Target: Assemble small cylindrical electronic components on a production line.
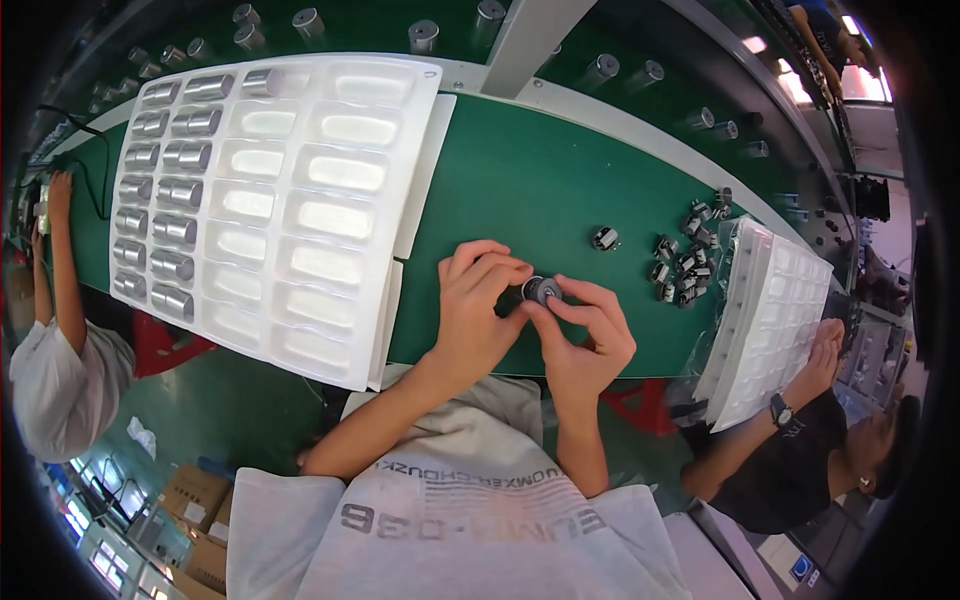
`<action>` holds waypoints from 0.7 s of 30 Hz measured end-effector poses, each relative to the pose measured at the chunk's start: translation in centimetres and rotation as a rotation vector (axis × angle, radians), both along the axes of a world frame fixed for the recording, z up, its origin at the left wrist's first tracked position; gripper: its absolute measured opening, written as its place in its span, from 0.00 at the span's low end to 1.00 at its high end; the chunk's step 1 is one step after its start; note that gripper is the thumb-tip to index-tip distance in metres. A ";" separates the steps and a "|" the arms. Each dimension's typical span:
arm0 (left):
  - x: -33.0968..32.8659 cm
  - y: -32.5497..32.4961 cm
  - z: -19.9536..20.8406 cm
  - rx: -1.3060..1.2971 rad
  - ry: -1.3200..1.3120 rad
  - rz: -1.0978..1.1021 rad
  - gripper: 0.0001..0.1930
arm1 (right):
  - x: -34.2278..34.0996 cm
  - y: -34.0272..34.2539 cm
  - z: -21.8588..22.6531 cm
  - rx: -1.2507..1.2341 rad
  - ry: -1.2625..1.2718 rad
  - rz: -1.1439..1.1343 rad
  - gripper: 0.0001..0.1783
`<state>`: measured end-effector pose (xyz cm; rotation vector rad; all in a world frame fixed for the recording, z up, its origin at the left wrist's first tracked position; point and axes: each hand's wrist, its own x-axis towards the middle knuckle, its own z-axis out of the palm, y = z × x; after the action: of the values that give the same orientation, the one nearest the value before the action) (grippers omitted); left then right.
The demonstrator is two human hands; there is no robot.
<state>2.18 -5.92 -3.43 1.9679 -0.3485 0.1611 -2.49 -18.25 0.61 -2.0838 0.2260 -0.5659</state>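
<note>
Between my two hands, over the green table, is a small dark cylindrical part with a round grey end. My left hand closes its fingers round the part's left side. From the right, my right hand pinches the grey end between thumb and forefinger. Just beyond my hands stands a single small metal-and-black part. To its right lies a loose cluster of similar parts. On my left is a white moulded tray, its left columns holding silver cylinders and its other pockets bare.
A stack of white trays in clear plastic stands at the right, touched by a co-worker's hand. More metal cylinders stand along the far shelf, behind a grey post. Another person works at the far left.
</note>
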 end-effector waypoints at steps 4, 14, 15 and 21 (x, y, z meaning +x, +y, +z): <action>-0.1 -0.3 -0.2 -0.016 -0.015 0.008 0.16 | -0.2 0.5 -0.9 -0.011 0.018 -0.006 0.15; -0.2 -0.6 -0.3 -0.026 -0.032 0.064 0.15 | -0.5 1.2 -0.6 -0.183 -0.001 -0.039 0.15; -0.2 -0.6 -0.3 -0.017 -0.030 0.057 0.15 | -0.5 1.1 -0.5 -0.182 0.002 -0.038 0.15; -0.2 -0.5 -0.4 -0.012 -0.028 0.041 0.15 | -0.2 1.0 1.1 -0.226 0.133 0.002 0.14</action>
<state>1.96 -6.38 -3.84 1.9631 -0.3249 0.2171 -2.73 -17.26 1.66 -2.3444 0.2456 -0.4693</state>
